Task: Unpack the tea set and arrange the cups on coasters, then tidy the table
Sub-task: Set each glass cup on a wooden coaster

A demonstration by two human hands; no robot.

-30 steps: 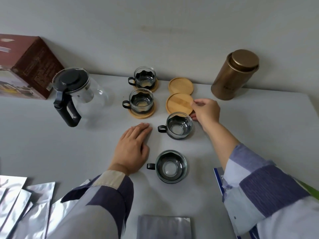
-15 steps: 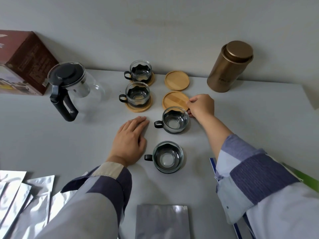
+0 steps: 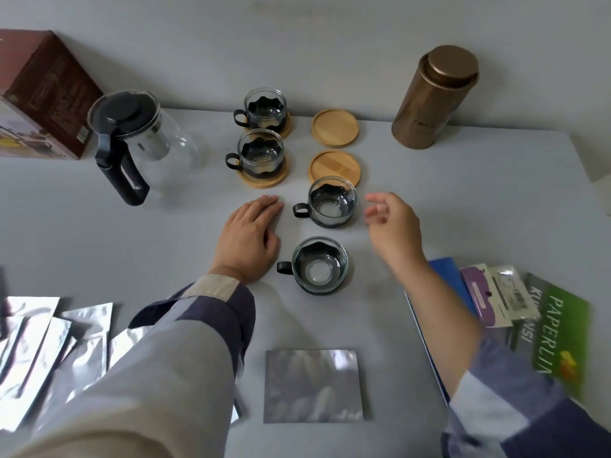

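Nearest, one square foil pouch (image 3: 314,386) and several more foil pouches (image 3: 49,345) at the left edge are recorded on the grey table (image 3: 479,200), with printed packets (image 3: 529,312) at right. Four glass cups are counted: two bare on the table, nearer cup (image 3: 319,266) and farther cup (image 3: 332,202), flanked by the left hand (image 3: 246,239), laid flat with fingers extended, and the right hand (image 3: 395,226), raised, fingers loosely spread, gripping nothing. Beyond, four wooden coasters are noted, two empty coasters (image 3: 334,165) and two bearing seated cups (image 3: 261,153), then one glass teapot (image 3: 132,140), one brown box (image 3: 43,97) and one bronze tin (image 3: 434,97) against the plain grey wall (image 3: 297,44).

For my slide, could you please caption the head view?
Two cups sit on coasters; right hand hovers open beside a third cup near an empty coaster.
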